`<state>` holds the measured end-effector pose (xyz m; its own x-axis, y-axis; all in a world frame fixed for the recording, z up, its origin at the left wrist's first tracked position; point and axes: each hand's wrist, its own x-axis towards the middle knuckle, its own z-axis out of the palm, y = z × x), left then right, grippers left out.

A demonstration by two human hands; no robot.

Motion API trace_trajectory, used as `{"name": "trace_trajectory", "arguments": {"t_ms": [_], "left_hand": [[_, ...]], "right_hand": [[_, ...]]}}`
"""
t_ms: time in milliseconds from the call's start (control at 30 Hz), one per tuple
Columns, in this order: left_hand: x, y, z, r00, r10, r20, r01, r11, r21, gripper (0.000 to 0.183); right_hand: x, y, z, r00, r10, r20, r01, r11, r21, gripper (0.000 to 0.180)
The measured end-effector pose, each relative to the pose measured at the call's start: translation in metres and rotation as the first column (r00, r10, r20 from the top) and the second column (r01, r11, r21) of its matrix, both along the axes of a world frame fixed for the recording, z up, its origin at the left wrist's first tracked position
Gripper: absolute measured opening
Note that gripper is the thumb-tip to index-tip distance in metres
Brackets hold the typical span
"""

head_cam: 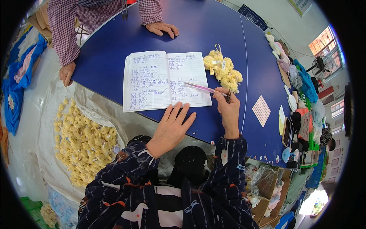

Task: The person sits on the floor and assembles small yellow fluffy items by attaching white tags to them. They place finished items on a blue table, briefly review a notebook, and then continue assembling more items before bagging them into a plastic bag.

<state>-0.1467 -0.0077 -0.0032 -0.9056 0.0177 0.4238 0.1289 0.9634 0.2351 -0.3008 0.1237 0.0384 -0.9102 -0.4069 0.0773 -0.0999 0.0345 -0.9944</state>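
Observation:
An open notebook [190, 74] with handwritten lines on both pages lies on the blue table [197, 25]. My left hand [173, 127] is spread palm down, its fingertips on the notebook's lower edge near the spine. In my right hand [228, 110] is a pen [200, 87] with a pinkish-purple barrel, its tip over the right-hand page. A dark, thin metal part also shows at those fingers; I cannot tell what it is. Just beyond them, several fluffy yellow plush pieces [224, 70] with small white tags and a loop lie beside the notebook.
Across the table, another person's hand [163, 29] rests on the top and their other hand [67, 73] at the edge. A heap of yellow plush pieces [85, 143] lies on sheeting at lower left. Rightward are a patterned paper diamond [261, 111] and a phone [286, 132].

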Motion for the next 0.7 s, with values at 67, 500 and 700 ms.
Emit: {"name": "trace_trajectory", "arguments": {"t_ms": [67,500,700], "left_hand": [[-0.0002,0.0001,0.0004,1.0,-0.002,0.001,0.002,1.0,-0.008,0.069],[0.0014,-0.0012,0.0016,1.0,0.005,-0.01,-0.005,1.0,-0.006,0.067],[0.0005,-0.0006,-0.0006,0.999,0.003,-0.035,-0.003,1.0,0.005,0.066]], "right_hand": [[0.0005,-0.0018,-0.0009,0.999,0.033,-0.007,-0.032,0.999,0.022,0.024],[-0.0032,-0.0018,-0.0048,1.0,-0.011,0.01,0.011,1.0,-0.003,0.026],[-0.0053,0.0005,-0.0039,0.999,-0.041,0.034,0.044,0.995,-0.09,0.026]]}}
